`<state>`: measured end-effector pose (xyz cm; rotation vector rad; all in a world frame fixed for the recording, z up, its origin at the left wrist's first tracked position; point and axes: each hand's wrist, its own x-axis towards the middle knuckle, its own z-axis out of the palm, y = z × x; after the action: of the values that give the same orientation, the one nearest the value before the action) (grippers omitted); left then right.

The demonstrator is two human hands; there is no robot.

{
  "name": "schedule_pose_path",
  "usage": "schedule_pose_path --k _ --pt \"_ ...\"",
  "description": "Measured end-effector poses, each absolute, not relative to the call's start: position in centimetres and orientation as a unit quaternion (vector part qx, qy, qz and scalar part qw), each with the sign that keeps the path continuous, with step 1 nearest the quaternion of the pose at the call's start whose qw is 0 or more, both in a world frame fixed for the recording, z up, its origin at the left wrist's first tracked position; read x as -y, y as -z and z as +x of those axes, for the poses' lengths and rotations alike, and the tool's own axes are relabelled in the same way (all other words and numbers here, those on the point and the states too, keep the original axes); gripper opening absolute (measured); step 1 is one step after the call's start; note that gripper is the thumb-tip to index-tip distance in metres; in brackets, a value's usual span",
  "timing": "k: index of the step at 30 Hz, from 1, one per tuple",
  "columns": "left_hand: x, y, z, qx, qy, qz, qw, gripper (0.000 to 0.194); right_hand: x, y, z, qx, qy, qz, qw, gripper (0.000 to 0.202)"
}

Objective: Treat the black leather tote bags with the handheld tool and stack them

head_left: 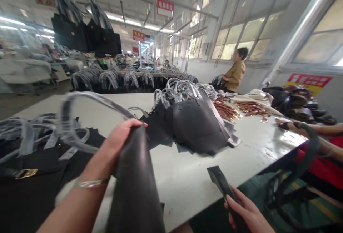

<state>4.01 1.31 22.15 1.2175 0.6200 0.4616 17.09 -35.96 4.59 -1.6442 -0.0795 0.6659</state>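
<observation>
My left hand [122, 136] is closed on the top edge of a black leather bag panel [138, 183], which hangs down in front of me. A plastic-wrapped handle [66, 118] loops out to the left of that hand, slightly blurred. Lower right, my right hand [242, 206] grips a black strap [221, 183] with its fingers wrapped round it; the strap's wide end points up and left over the table edge. Beyond both hands a stack of black bag panels [198, 122] with wrapped handles lies on the white table [184, 179].
Black bags with wrapped handles and a gold clasp [26, 173] lie at left. Brown straps [252, 108] are at the back right. Another person's hands [285, 124] reach in from the right beside a black strap. A person in a tan jacket [235, 75] stands behind.
</observation>
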Motion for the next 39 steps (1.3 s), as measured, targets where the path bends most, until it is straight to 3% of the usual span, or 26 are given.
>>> schedule_pose_path --k 4,7,12,15,22,32,39 --pt "0.4 -13.0 9.0 -0.255 -0.168 0.647 0.699 0.030 36.0 -5.2 17.2 0.046 -0.309 -0.734 0.603 0.092" --pt "2.2 -7.4 8.8 -0.244 -0.126 0.807 0.523 0.024 35.4 -5.4 17.3 0.066 -0.335 -0.748 0.569 0.095" --pt "6.2 -2.4 4.8 -0.198 -0.131 0.928 0.286 0.031 32.4 -5.0 17.9 0.135 -0.386 -0.745 0.527 0.081" --pt "8.2 -0.2 2.7 -0.173 -0.113 0.956 0.206 0.040 30.0 -5.3 18.6 0.166 -0.423 -0.739 0.497 0.065" --pt "9.4 1.4 1.0 -0.158 -0.120 0.963 0.181 0.045 25.3 -7.1 20.9 0.210 -0.510 -0.717 0.426 0.040" --pt "9.6 1.3 1.0 -0.163 -0.132 0.962 0.177 0.047 24.2 -9.4 21.8 0.217 -0.554 -0.713 0.371 0.036" --pt "9.5 1.0 0.9 -0.163 -0.126 0.962 0.178 0.047 22.7 -8.7 21.8 0.197 -0.504 -0.725 0.427 0.035"
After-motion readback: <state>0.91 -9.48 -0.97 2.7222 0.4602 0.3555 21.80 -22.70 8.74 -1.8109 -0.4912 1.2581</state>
